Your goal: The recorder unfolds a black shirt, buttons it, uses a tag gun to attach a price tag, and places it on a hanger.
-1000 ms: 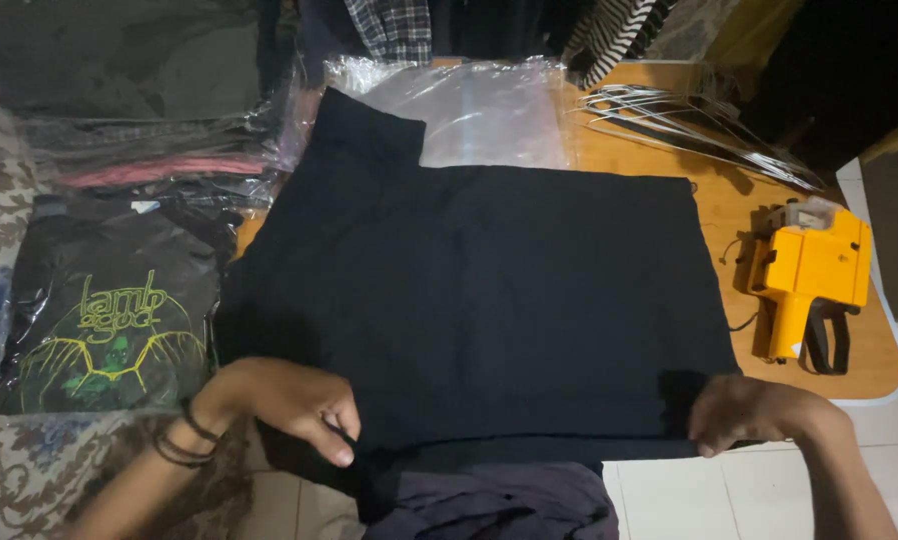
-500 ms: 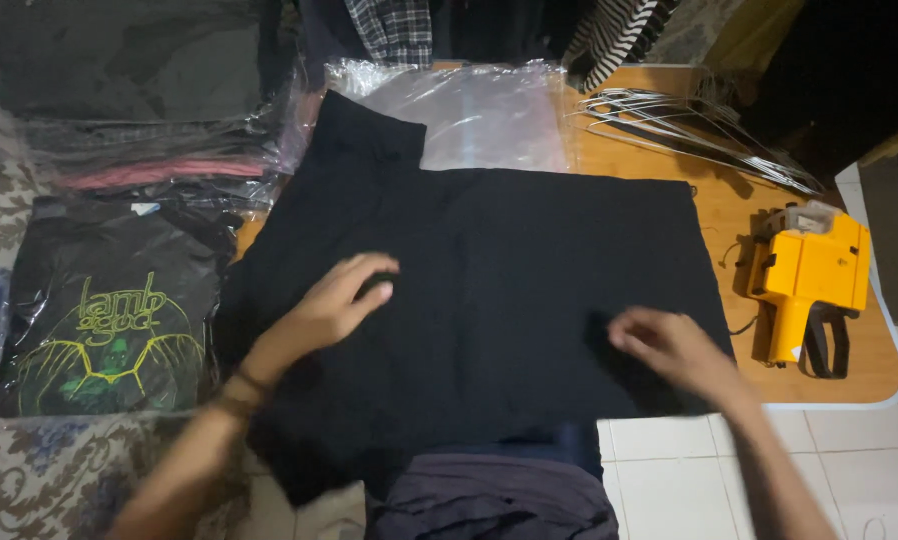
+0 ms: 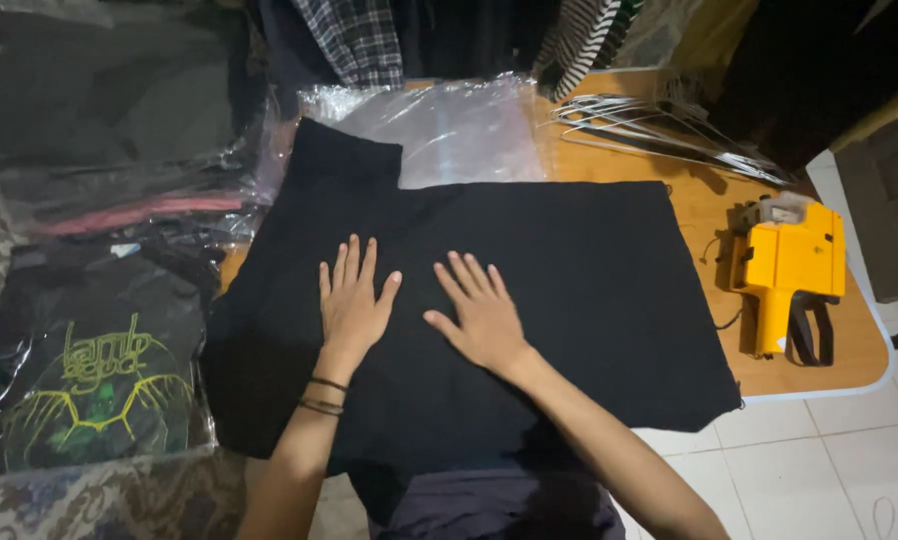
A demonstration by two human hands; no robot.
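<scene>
A black garment (image 3: 589, 280) lies spread flat over the wooden table (image 3: 704, 215), one sleeve reaching up at the far left. My left hand (image 3: 352, 305) rests palm down on the cloth near its middle, fingers spread, with dark bands around the wrist. My right hand (image 3: 479, 315) lies flat right beside it, fingers also spread. Neither hand holds anything. The near edge of the garment hangs over the table's front edge.
An orange hand-held labelling gun (image 3: 789, 270) sits at the table's right end. Wire hangers (image 3: 659, 130) lie at the back right, a clear plastic bag (image 3: 449, 125) behind the garment. Bagged dark shirts (image 3: 99, 390) are stacked on the left. White tiled floor (image 3: 829, 470) is at lower right.
Both hands left the garment's near edge, moved up and inward over the cloth, and now lie flat side by side at its middle.
</scene>
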